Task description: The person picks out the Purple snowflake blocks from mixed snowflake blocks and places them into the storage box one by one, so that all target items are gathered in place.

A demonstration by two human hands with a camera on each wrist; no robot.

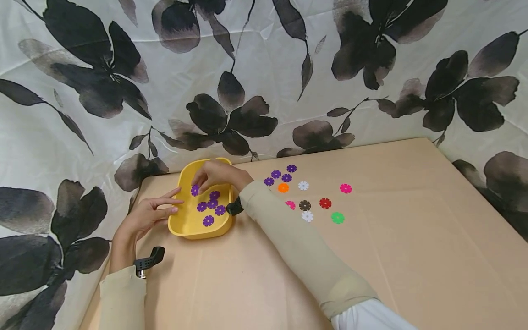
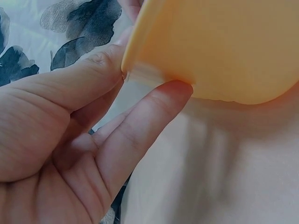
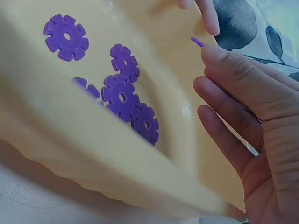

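Steadying the rounded yellow plastic tray (image 1: 187, 233) from its left side, the left hand (image 1: 145, 217) pinches the rim between thumb and fingers, and a black wrist strap (image 1: 149, 259) shows behind it. Whether the tray's base lies fully flat on the pale tan table (image 1: 247, 284) is hard to tell from these angles. Inside the tray lie five purple plastic flower-shaped discs with notched edges (image 1: 208, 221), a few of them overlapping. Over the tray's upper part, the right hand (image 1: 218, 174) pinches one more purple disc (image 1: 195, 190) between thumb and fingertip, seen nearly edge-on in the right wrist view. A beige sleeve (image 1: 305, 243) runs from that hand across the table. Just right of the tray, beyond the sleeve, four loose purple discs (image 1: 276, 174) sit in a cluster. Next come an orange disc (image 1: 283, 188), a pink disc (image 1: 290, 205) partly hidden by the sleeve, two white discs (image 1: 303, 185) with a dark brown disc (image 1: 305, 205) between them, a red disc (image 1: 325, 203), a green disc (image 1: 338, 217) nearer the front, and a second pink disc (image 1: 345, 188) farthest right.
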